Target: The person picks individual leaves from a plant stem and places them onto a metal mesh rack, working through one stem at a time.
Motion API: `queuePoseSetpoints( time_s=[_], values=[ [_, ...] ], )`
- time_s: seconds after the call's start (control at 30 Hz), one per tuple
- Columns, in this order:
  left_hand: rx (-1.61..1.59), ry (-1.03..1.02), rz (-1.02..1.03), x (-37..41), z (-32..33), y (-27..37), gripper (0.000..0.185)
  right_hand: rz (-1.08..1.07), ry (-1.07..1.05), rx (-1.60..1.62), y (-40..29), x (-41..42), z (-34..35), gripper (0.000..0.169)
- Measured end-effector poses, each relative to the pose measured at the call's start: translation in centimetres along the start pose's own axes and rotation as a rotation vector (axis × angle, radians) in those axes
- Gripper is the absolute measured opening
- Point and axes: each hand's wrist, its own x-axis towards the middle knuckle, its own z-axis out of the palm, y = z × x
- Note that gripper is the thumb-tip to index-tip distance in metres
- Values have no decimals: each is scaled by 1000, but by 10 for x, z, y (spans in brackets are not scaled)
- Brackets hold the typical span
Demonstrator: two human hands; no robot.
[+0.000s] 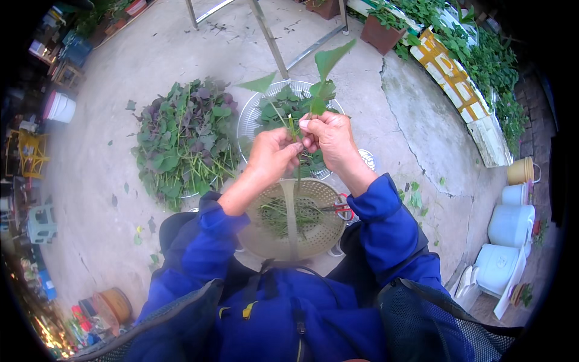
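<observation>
My left hand pinches a green leafy stem between thumb and fingers, above a beige perforated plastic basket with an arched handle. Close beside it, my right hand grips the stalk of a large green leaf at the fingertips. Inside the basket lie thin cut stems. Red-handled scissors rest at its right rim. Beyond my hands a white wire basket holds picked leaves. To the left sits a big heap of leafy green and purple vines.
A metal stand rises on the concrete floor ahead. Foam planters and a brown pot border the upper right. Pale blue containers line the right side. A white bucket and a yellow chair are at left.
</observation>
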Motion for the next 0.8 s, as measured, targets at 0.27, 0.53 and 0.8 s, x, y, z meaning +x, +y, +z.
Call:
queuePoseSetpoints(
  time_s=[0.27, 0.53, 0.8],
  values=[
    [5, 278, 171, -1, -1, -2, 5, 167, 153, 64, 17, 0, 11, 7],
    [-318, 308, 128, 12, -77, 40, 12, 320, 293, -333, 45, 21, -36, 13],
    [-296, 48, -70, 0, -51, 21, 22, -84, 276, -1436, 41, 32, -43, 21]
  ],
)
